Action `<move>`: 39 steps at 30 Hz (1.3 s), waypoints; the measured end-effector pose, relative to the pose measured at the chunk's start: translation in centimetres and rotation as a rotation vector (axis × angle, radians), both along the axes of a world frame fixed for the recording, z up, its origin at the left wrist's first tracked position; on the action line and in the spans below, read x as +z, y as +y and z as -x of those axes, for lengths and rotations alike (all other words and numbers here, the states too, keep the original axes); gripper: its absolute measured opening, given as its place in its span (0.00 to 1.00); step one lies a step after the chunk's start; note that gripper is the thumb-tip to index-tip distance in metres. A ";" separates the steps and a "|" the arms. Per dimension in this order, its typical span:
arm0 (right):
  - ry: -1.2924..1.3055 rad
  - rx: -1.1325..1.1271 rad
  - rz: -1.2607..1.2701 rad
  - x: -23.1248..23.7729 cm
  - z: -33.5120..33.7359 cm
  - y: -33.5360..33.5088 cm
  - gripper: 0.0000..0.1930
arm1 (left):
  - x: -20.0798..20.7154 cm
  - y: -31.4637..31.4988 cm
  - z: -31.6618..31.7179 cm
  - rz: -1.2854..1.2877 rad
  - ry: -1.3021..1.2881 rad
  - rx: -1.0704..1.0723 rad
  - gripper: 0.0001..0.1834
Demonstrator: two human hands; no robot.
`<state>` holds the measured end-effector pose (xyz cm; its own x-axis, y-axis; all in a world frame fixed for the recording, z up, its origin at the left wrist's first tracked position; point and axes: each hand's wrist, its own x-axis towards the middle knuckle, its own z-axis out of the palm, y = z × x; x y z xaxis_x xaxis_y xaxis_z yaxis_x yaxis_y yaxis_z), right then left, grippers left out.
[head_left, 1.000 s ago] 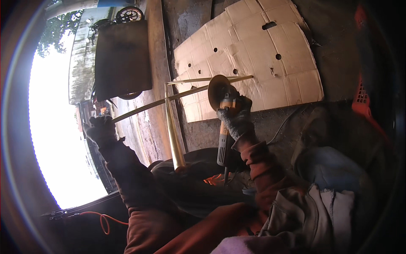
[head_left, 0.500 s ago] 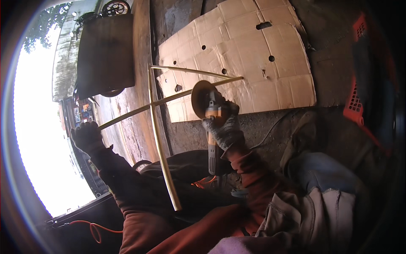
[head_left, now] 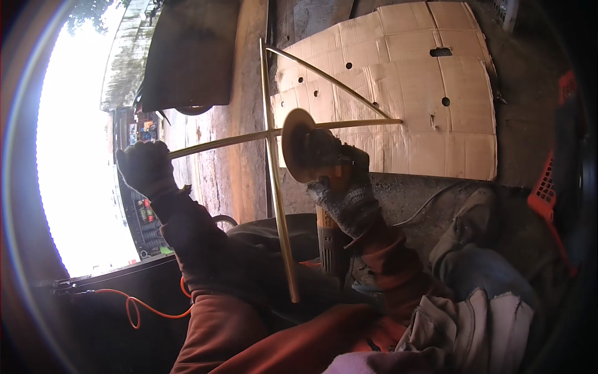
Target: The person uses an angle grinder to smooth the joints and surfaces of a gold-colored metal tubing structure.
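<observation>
A brass-coloured metal tube frame [head_left: 283,218] hangs in front of me: two long tubes cross, and a thinner tube runs slantwise between their far and right ends. My left hand [head_left: 146,168], in a dark glove, is closed around the left end of the crossing tube. In my gloved right hand [head_left: 352,202] is an angle grinder [head_left: 330,243] with an orange and dark body. Its round brown disc [head_left: 299,143] is just right of where the tubes cross, overlapping the tube in view. I cannot tell whether disc and tube touch.
Flattened cardboard [head_left: 398,81] with holes lies on the dark floor beyond. A dark panel [head_left: 190,56] stands at the far left. Red plastic crates [head_left: 543,187] are at the right. An orange cord [head_left: 128,305] curls at lower left; a grey cable [head_left: 430,202] crosses the floor.
The whole view has shifted, with the background moving right. The tube frame has turned so its crossing tube lies flatter. The grinder's disc is closer to the crossing.
</observation>
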<state>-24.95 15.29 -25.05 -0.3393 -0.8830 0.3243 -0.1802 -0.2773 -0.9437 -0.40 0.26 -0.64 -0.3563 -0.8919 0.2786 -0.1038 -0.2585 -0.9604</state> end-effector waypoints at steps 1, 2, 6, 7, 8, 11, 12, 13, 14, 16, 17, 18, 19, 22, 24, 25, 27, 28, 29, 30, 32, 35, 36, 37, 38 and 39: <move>-0.093 0.039 0.013 -0.5 -0.8 0.3 0.34 | 0.2 0.4 0.3 -0.003 -0.007 -0.001 0.14; -0.283 0.085 -0.020 -1.1 -1.2 0.6 0.34 | 0.3 0.8 0.8 -0.008 -0.027 -0.004 0.14; -0.981 0.102 -0.256 -4.9 -1.2 1.7 0.34 | 0.3 1.2 -0.1 -0.002 -0.035 0.015 0.13; -0.904 0.004 -0.295 -7.2 -0.5 1.3 0.34 | 0.1 0.7 0.1 -0.001 -0.018 0.002 0.13; -0.736 0.026 -0.372 -10.1 0.3 0.9 0.39 | 0.2 0.5 0.1 0.005 0.000 -0.018 0.13; -1.241 -0.027 -0.441 -10.9 1.6 0.6 0.39 | 1.0 0.0 0.6 -0.005 0.025 -0.057 0.13; -1.440 0.021 -0.468 -10.9 2.1 0.3 0.40 | 1.0 0.0 0.8 -0.010 0.017 -0.050 0.13; -1.257 0.075 -0.458 -11.3 2.1 0.2 0.39 | 0.8 -0.1 1.7 -0.021 0.015 -0.047 0.14; -1.073 0.111 -0.442 -11.7 2.1 0.1 0.39 | 0.6 -0.4 1.7 -0.008 0.042 -0.080 0.13; -0.663 0.103 -0.360 -11.3 -0.1 0.5 0.38 | 0.0 -1.1 1.2 -0.008 0.062 -0.095 0.12; -0.806 0.049 -0.339 -9.6 -1.0 1.1 0.38 | -0.3 -1.3 1.1 -0.020 0.059 -0.080 0.12; -0.661 0.048 -0.279 -8.9 -1.3 0.9 0.38 | -0.6 -1.6 1.0 -0.056 0.024 -0.021 0.12; -0.556 0.063 -0.200 -7.2 -2.4 0.8 0.37 | 1.1 -0.8 0.7 -0.050 0.003 0.016 0.11; -0.476 0.038 -0.126 -6.4 -3.0 0.9 0.36 | 1.0 -1.5 -1.8 -0.054 0.080 0.005 0.12; -0.642 0.070 -0.147 -7.2 -3.1 0.7 0.36 | 1.4 -1.8 -2.1 -0.069 0.037 -0.008 0.13; -0.824 0.091 -0.193 -8.3 -2.6 0.2 0.35 | 1.2 -2.0 -1.6 -0.070 0.044 -0.033 0.13; -0.851 0.097 -0.316 -9.2 -1.4 0.4 0.35 | 1.0 -2.0 -1.2 -0.062 0.052 -0.070 0.13; -0.866 0.108 -0.381 -9.1 -1.0 0.3 0.35 | 0.8 -1.8 -1.5 -0.064 0.058 -0.076 0.13; -0.859 0.075 -0.426 -8.7 -1.0 0.6 0.35 | 0.5 -1.7 -2.0 -0.064 0.067 -0.085 0.12; -0.848 0.037 -0.464 -8.3 -0.6 0.7 0.35 | 0.1 -1.5 -1.8 -0.058 0.082 -0.097 0.12; -0.837 0.083 -0.375 -7.0 -1.1 1.0 0.38 | 0.5 -1.1 -1.3 -0.051 0.098 -0.122 0.11; -0.573 0.124 -0.223 -7.9 -3.2 0.5 0.34 | -0.3 -1.6 -0.1 -0.051 0.151 -0.153 0.10; -0.454 0.131 -0.182 -7.7 -3.3 0.3 0.34 | -0.5 -1.7 0.2 -0.057 0.174 -0.156 0.10; -0.354 0.147 -0.134 -7.2 -4.1 0.2 0.33 | 0.2 -0.8 0.3 -0.062 0.185 -0.141 0.09; -0.322 0.109 -0.110 -6.9 -4.5 0.4 0.35 | 1.0 -0.2 0.6 -0.062 0.171 -0.121 0.09; -0.291 0.070 -0.085 -6.6 -4.7 0.6 0.37 | 1.7 0.5 1.0 -0.062 0.163 -0.094 0.08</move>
